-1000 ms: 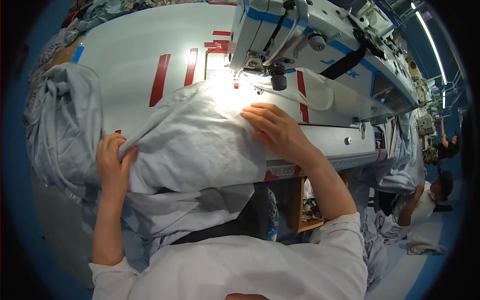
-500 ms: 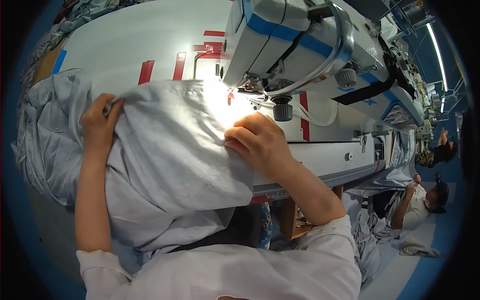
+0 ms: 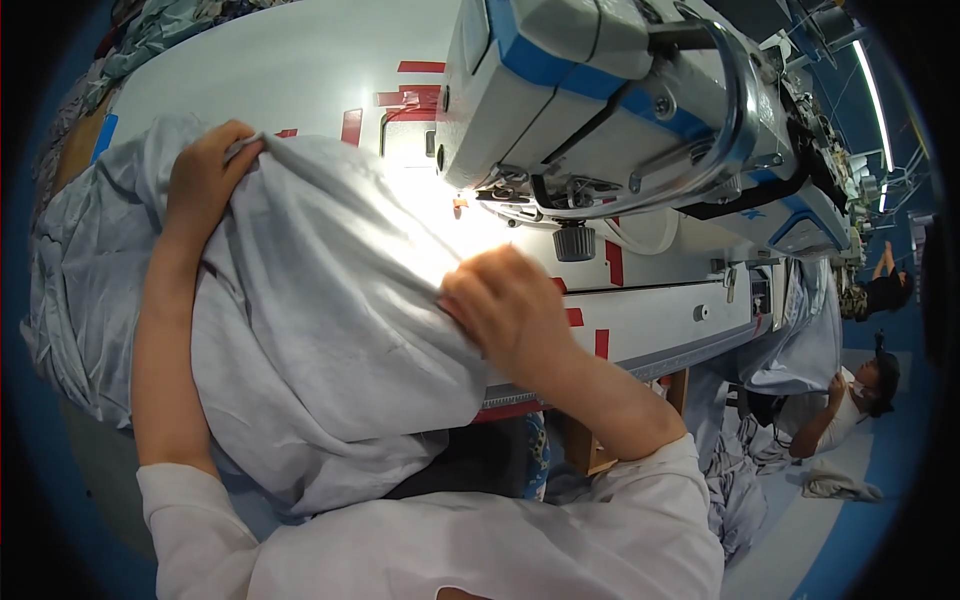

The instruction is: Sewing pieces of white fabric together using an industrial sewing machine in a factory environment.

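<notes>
Pinching the grey cloth (image 3: 320, 300) with left fingers (image 3: 232, 134) and right fingers (image 3: 463, 287), we judged uneven pulling could pucker it.

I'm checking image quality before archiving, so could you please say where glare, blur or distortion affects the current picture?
Head view: glare washes out the tabletop beside the sewing machine; head view: the right hand looks blurred, the left hand sharper; head view: fisheye curvature, with black corners.

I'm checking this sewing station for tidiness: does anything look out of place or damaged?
A crumpled greyish cloth lies on the floor at far right, looking dropped rather than put away. The pale fabric in the left hand is creased, with no damage visible.
</notes>
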